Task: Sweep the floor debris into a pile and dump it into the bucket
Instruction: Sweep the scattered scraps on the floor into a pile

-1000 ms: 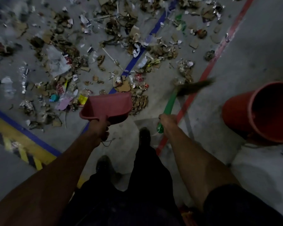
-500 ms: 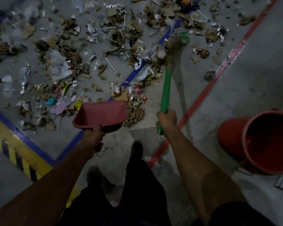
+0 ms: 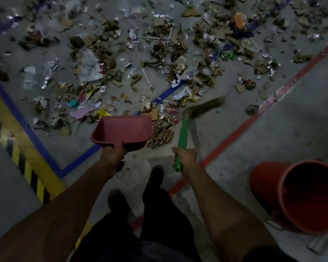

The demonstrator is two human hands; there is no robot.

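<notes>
Scattered debris (image 3: 159, 59) of cardboard scraps, foil and plastic covers the grey floor across the upper half of the view. My left hand (image 3: 112, 157) grips the handle of a red dustpan (image 3: 121, 131), held above the floor with its mouth facing the debris. My right hand (image 3: 185, 157) grips the green handle of a broom (image 3: 184, 131); its brown bristles (image 3: 206, 106) are blurred and swung to the right, near a small heap of cardboard bits (image 3: 161, 137). An orange bucket (image 3: 301, 197) stands at the lower right, mouth open towards me.
A blue floor line (image 3: 80, 161), a red line (image 3: 235, 133) and a yellow-black hazard stripe (image 3: 27, 161) cross the floor. My legs and dark shoes (image 3: 155, 178) stand between the arms. A metal piece (image 3: 320, 244) lies beside the bucket.
The broom head has swung back from the far debris near the blue line towards me and to the right. The dustpan stays in my left hand, roughly where it was.
</notes>
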